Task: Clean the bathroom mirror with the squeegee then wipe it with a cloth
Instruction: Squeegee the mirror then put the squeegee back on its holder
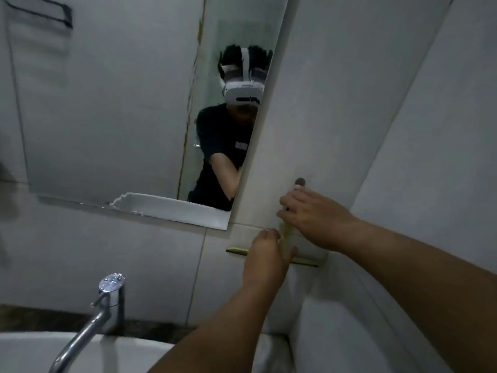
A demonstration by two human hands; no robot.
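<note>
Your squeegee (286,239) is against the tiled wall (336,103), at about 4 o'clock from the lower right corner of the mirror (107,117). Its yellow-green blade bar lies roughly level below the handle, which runs up toward a small dark hook (300,181) on the wall. Your left hand (266,254) covers the middle of the blade bar, its fingers curled round the lower handle. Your right hand (309,211) is at the handle's upper end, just below the hook; its fingers are bent over the handle, though you cannot tell how firmly they hold it. At 7 o'clock from the hands, a chrome tap (105,300) rises over the white basin (40,351).
</note>
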